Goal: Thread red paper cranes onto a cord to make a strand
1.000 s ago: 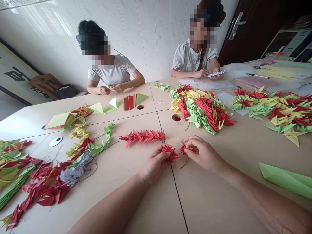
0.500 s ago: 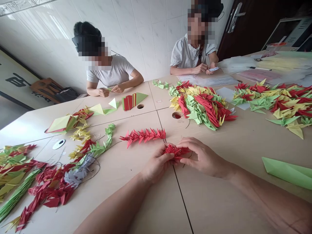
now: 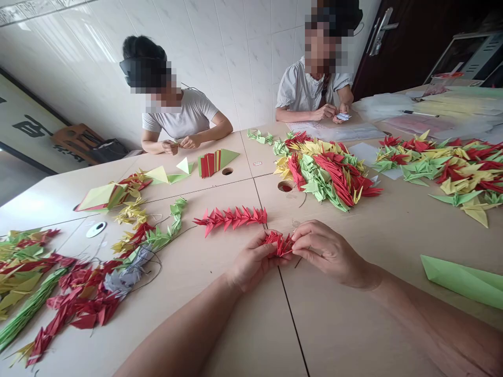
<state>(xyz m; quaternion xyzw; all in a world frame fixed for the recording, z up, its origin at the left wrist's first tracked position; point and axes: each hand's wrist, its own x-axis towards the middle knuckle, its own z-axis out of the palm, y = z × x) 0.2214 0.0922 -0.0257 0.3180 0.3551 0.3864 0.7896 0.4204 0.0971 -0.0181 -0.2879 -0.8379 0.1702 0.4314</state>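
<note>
While left hand (image 3: 251,262) grasps bristly red folded-paper cluster (image 3: 278,243) over smooth pale table (image 3: 243,324), right hand (image 3: 328,248) pinches its right end; just beyond, spiky red paper strand (image 3: 231,219) lies nearly straight.

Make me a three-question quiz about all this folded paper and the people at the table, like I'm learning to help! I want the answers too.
1. True or false: the left hand holds a bunch of red folded paper.
2. What colour is the big creased sheet beside the right forearm?
A) red
B) green
C) yellow
3. How many other people can you see sitting across the table?

Key:
1. True.
2. B, green.
3. Two: one person on the picture's left and another person on the right.
</note>
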